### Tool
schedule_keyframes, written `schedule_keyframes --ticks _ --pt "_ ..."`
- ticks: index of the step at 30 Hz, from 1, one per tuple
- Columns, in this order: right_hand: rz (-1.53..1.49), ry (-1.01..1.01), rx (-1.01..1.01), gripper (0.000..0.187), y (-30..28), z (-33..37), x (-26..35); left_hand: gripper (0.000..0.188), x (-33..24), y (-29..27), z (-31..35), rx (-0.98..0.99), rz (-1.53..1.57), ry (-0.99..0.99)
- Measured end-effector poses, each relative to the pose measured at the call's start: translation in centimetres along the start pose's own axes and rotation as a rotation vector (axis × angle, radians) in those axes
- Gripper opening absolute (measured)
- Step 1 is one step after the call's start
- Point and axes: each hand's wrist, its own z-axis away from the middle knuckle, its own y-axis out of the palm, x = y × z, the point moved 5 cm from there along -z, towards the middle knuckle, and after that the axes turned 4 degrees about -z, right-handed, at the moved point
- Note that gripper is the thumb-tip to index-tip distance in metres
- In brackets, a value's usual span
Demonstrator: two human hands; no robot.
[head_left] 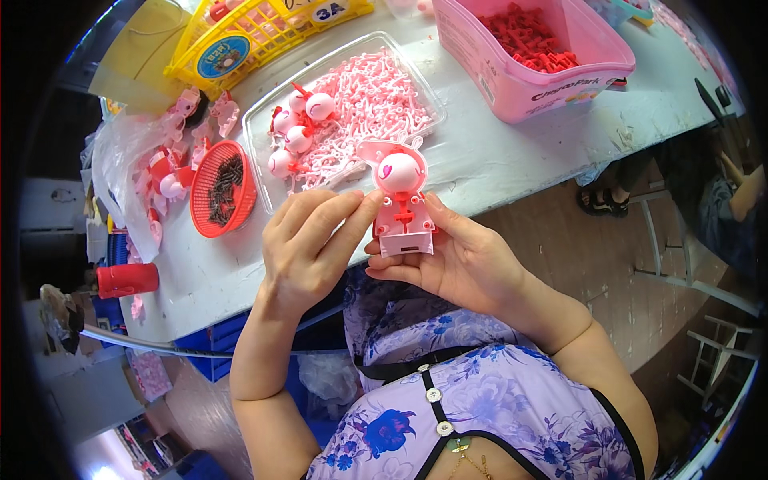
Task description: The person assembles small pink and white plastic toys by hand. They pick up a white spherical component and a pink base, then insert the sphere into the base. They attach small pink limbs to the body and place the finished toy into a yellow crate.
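Observation:
In front of me, my right hand holds a pink plastic toy shell upright by its lower part, thumb along its right edge. Seated in the shell are a white ball with a pink mark and a red piece below it. My left hand has thumb and fingers pinched together at the shell's left edge; whatever may be between the tips is too small to make out. Just beyond lies a clear tray of small pale-pink parts, with several white balls on red stems at its left.
A red basket of small dark pieces, probably screws, stands left of the tray. Further left are a bag with pink toy parts and a red cylinder. Behind are a yellow basket and a pink bin of red parts. Another person is at right.

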Motion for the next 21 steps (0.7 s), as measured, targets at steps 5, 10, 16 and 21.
schedule_keyframes --ticks 5,10,16,21 --pt "-0.04 0.033 -0.002 0.043 0.1 0.0 -0.2 0.048 -0.4 0.2 0.7 -0.032 -0.075 0.093" --pt "-0.066 0.068 0.01 0.05 -0.3 -0.4 -0.3 0.046 -1.0 0.4 1.1 -0.098 -0.174 0.127" --pt "-0.122 0.065 0.037 0.049 0.4 -0.9 0.1 0.043 -1.0 0.7 1.1 -0.111 -0.22 0.12" --pt "-0.087 0.049 0.055 0.049 0.5 -1.1 0.5 0.041 -0.4 1.0 1.3 -0.102 -0.188 0.067"
